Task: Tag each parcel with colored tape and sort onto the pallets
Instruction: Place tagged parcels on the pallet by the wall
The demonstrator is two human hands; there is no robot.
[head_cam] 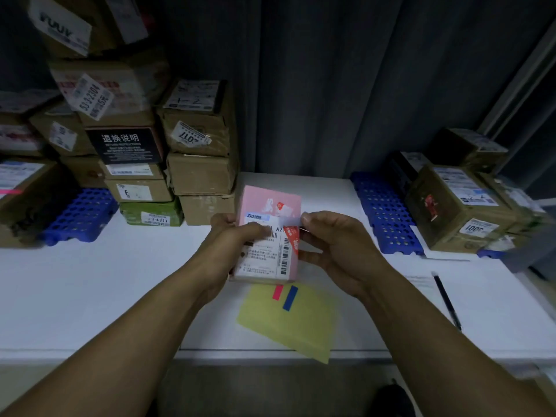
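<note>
Your forearms reach forward over the white table (120,290); your left hand (237,236) grips the left edge of the flat pink parcel (270,203), thumb on its white label; your right hand (337,245) pinches a pale strip (287,221) across the parcel's upper right; just below lies a matte yellow sheet (288,323) bearing a pink tape strip (277,292) and a blue tape strip (290,297).

A pen (447,302) lies on the table (90,296), well right of the right hand (334,248); a yellow sheet (288,326) lies just below that hand; a curtain (331,85) hangs beyond.
</note>
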